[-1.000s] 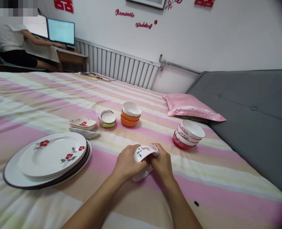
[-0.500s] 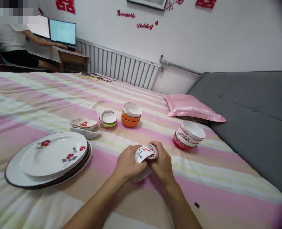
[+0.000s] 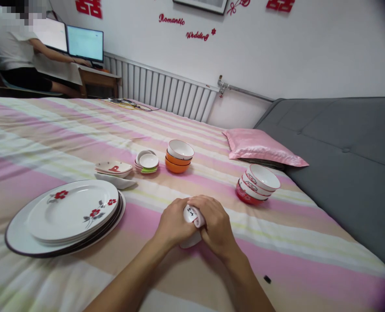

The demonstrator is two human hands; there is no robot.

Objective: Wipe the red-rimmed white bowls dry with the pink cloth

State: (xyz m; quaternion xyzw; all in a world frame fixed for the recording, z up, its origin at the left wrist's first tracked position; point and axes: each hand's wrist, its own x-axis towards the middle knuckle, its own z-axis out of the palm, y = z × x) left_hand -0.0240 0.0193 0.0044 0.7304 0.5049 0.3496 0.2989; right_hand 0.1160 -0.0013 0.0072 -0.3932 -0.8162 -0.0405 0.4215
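Note:
My left hand [image 3: 174, 221] grips the left side of a small white piece of tableware [image 3: 189, 214] with dark and red marks. My right hand [image 3: 214, 219] is curled over its right side, closed on a pinkish-white folded thing [image 3: 198, 218], perhaps a spoon handle or cloth; which one I cannot tell. Below the hands shows the rim of a white dish [image 3: 191, 241], mostly hidden by them. Both hands are close together above the striped bedspread [image 3: 166, 277].
Stacked plates [image 3: 72, 210] lie left, with oblong dishes [image 3: 113, 168] and small dishes [image 3: 148, 161] behind. Orange and white bowls [image 3: 178, 157] stand ahead, red and white bowls [image 3: 257, 184] to the right. Beyond are a pink pillow [image 3: 260, 144] and a seated person [image 3: 13, 47].
My right hand has moved left over the small white piece, covering more of it. The pinkish folded thing has shifted left and slightly down with it. My left hand has hardly moved.

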